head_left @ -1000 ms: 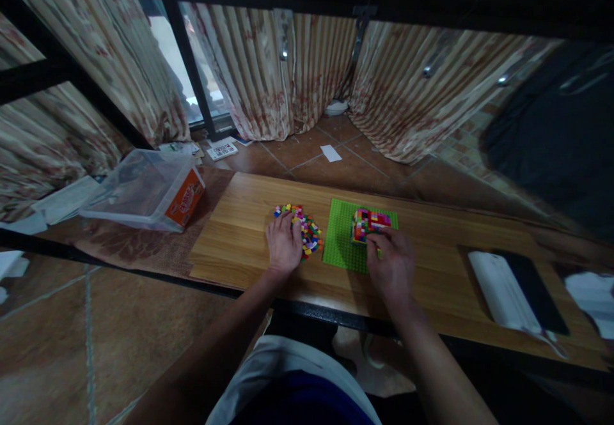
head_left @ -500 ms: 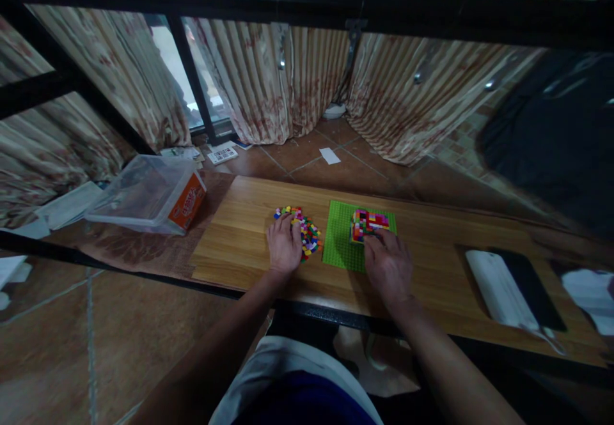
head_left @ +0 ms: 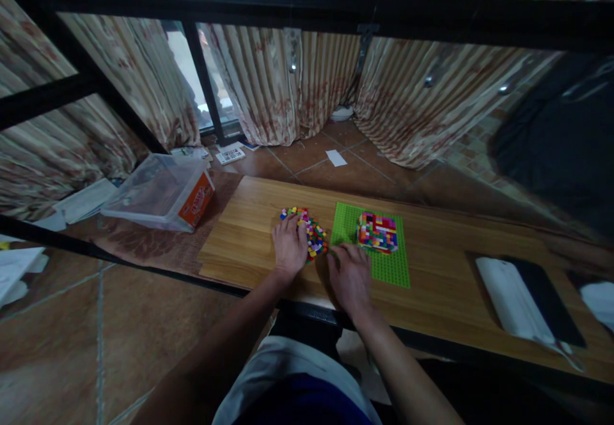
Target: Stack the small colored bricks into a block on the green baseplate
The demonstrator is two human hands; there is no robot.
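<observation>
A loose heap of small colourful building bricks (head_left: 316,238) lies on the wooden board. My left hand (head_left: 290,246) rests over the heap's left side, fingers stretched onto the bricks. To the right is a green studded baseplate (head_left: 345,217), bearing a block-shaped build of multicoloured bricks (head_left: 377,232). My right hand (head_left: 351,275) is over the baseplate's near left corner, beside the heap. Its fingers are loosely bent and apart, with no brick visible in them; the undersides of the fingers are hidden.
A clear plastic tub (head_left: 158,192) with an orange label stands left of the wooden board (head_left: 230,239). At the right lie a white pouch (head_left: 511,297) with a strap and a dark flat object (head_left: 547,300). A black metal bar (head_left: 307,6) crosses above, before curtains (head_left: 268,80).
My right hand has left the brick build and moved left towards the loose heap, uncovering the build's front. My left hand stays on the heap. The view has shifted slightly.
</observation>
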